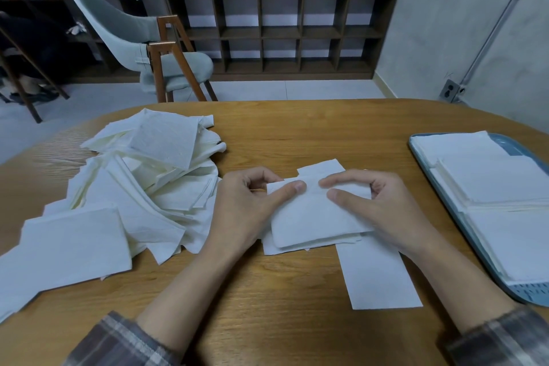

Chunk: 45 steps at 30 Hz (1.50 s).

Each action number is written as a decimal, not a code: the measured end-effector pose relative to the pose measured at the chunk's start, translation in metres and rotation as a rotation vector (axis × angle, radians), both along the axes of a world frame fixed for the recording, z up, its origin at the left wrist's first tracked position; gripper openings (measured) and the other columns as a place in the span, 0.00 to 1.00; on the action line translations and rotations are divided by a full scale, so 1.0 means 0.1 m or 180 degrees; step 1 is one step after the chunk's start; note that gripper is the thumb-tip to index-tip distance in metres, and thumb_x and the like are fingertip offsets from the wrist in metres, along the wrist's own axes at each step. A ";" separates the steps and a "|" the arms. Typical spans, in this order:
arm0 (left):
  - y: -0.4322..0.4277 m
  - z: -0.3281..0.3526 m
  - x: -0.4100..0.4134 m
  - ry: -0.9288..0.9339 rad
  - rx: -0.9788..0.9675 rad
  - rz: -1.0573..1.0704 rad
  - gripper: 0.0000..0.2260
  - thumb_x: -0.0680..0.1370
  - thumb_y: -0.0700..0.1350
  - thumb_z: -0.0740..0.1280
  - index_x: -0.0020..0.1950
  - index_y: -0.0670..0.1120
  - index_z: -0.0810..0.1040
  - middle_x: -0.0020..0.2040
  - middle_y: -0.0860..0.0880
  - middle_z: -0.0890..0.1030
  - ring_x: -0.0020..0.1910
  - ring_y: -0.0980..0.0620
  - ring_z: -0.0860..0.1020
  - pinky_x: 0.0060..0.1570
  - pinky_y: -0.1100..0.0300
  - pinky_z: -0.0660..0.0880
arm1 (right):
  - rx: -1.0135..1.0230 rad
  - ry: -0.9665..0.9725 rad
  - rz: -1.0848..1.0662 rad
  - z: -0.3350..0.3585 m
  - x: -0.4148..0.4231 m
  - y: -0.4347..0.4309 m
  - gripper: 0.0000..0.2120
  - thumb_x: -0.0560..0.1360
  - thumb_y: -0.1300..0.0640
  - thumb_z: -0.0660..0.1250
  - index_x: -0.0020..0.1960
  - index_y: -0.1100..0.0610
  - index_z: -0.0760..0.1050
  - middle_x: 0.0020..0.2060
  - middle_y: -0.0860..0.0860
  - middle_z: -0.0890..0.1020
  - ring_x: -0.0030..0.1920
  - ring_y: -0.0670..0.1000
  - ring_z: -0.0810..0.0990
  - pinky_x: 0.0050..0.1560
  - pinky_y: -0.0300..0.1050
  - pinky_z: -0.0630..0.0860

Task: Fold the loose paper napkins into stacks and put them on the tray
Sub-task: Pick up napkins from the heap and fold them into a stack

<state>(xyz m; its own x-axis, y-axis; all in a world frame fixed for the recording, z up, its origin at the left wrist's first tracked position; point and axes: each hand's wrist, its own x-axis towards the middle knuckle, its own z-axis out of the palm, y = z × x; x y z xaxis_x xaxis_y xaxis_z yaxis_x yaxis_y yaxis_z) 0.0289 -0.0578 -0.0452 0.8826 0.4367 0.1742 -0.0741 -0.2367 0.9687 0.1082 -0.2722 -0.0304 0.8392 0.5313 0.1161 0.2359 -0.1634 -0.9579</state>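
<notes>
A white napkin [312, 217] lies folded over on a small stack at the middle of the wooden table [267, 300]. My left hand [246, 205] pinches its upper left edge between thumb and curled fingers. My right hand [374, 202] pinches the upper right edge the same way. A long unfolded strip of napkin [377, 273] sticks out from under the stack toward me. A big loose heap of napkins [133, 187] covers the table's left side. The blue tray [531, 294] at the right holds three stacks of folded napkins [493, 181].
A grey chair with wooden legs [157, 59] stands beyond the table's far edge. Dark cubby shelves [282, 33] with potted plants on top line the back wall. A wall socket [453, 90] sits low on the right wall.
</notes>
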 end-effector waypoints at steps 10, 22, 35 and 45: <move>0.01 -0.05 -0.01 -0.0205 0.0778 -0.0116 0.11 0.77 0.45 0.78 0.57 0.52 0.82 0.36 0.52 0.84 0.39 0.55 0.82 0.43 0.62 0.77 | 0.0106 -0.0201 -0.0576 -0.06 0.11 -0.05 0.11 0.79 0.63 0.74 0.54 0.48 0.88 0.54 0.38 0.87 0.59 0.37 0.82 0.57 0.28 0.72; 0.12 -0.16 -0.03 0.0592 0.2471 -0.1169 0.30 0.68 0.72 0.72 0.67 0.60 0.82 0.56 0.64 0.76 0.61 0.62 0.71 0.67 0.47 0.70 | 0.0163 -0.0356 -0.0838 -0.14 0.21 -0.09 0.17 0.79 0.67 0.70 0.58 0.48 0.86 0.57 0.34 0.85 0.62 0.34 0.79 0.67 0.39 0.74; 0.06 -0.15 -0.02 0.0014 0.2001 -0.0968 0.03 0.77 0.45 0.78 0.48 0.51 0.86 0.47 0.58 0.84 0.50 0.56 0.81 0.51 0.57 0.76 | -0.0036 -0.0395 -0.0719 -0.18 0.22 -0.08 0.15 0.81 0.64 0.69 0.59 0.46 0.85 0.58 0.35 0.85 0.66 0.36 0.78 0.65 0.34 0.70; 0.07 0.07 -0.07 -0.0069 0.0427 -0.1221 0.05 0.79 0.39 0.76 0.52 0.47 0.85 0.48 0.51 0.87 0.52 0.51 0.85 0.54 0.58 0.80 | 0.0449 0.0451 -0.0217 -0.06 0.15 -0.05 0.21 0.78 0.35 0.66 0.59 0.48 0.87 0.56 0.42 0.86 0.60 0.43 0.83 0.62 0.47 0.75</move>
<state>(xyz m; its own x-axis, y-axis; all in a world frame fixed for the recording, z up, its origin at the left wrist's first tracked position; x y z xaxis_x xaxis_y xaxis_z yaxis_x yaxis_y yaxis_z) 0.0223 -0.0510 -0.0382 0.9725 0.0485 0.2277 -0.2018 -0.3122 0.9283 0.1236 -0.2774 -0.0366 0.8858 0.4596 0.0637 0.0904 -0.0361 -0.9953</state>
